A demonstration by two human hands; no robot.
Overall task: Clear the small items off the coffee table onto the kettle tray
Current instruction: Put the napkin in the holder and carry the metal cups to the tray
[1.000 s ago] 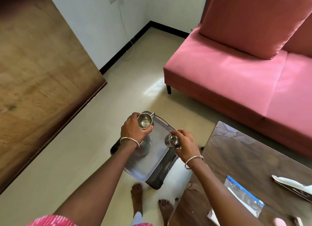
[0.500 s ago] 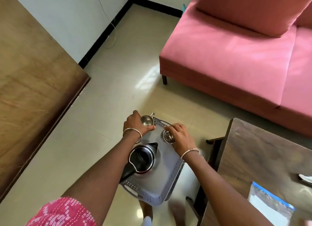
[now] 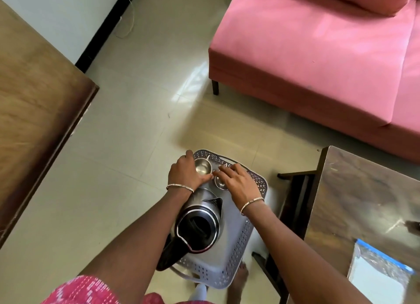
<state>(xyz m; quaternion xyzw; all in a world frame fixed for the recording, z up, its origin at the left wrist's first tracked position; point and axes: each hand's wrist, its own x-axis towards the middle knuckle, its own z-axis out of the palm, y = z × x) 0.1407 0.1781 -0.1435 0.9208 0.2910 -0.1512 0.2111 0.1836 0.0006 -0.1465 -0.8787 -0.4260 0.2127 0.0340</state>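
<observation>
**Two cups on the kettle tray (image 3: 259,185), a hand on each**

Both cups stand side by side at the tray's far end, beyond the kettle (image 3: 197,224), which fills the near half. The left hand (image 3: 185,174) grips the left cup (image 3: 203,167), thumb and fingers curled round its wall from the left. The right hand (image 3: 238,183) lies over the right cup (image 3: 221,183) from above, fingers arched across its rim. Its thumb is hidden, so I cannot tell whether it pinches the cup or merely rests on it.

The left forearm crosses the kettle's left flank and the right one passes to its right, with both wrists low over the tray. The cups look set down, so letting go seems the step in hand.

What is left lies on the coffee table (image 3: 363,190), off to the right and nearer the body. It is a plastic bag (image 3: 377,274) with a blue edge, cut off by the frame. The right hand is much the nearer and would have to draw back and swing rightward.
</observation>
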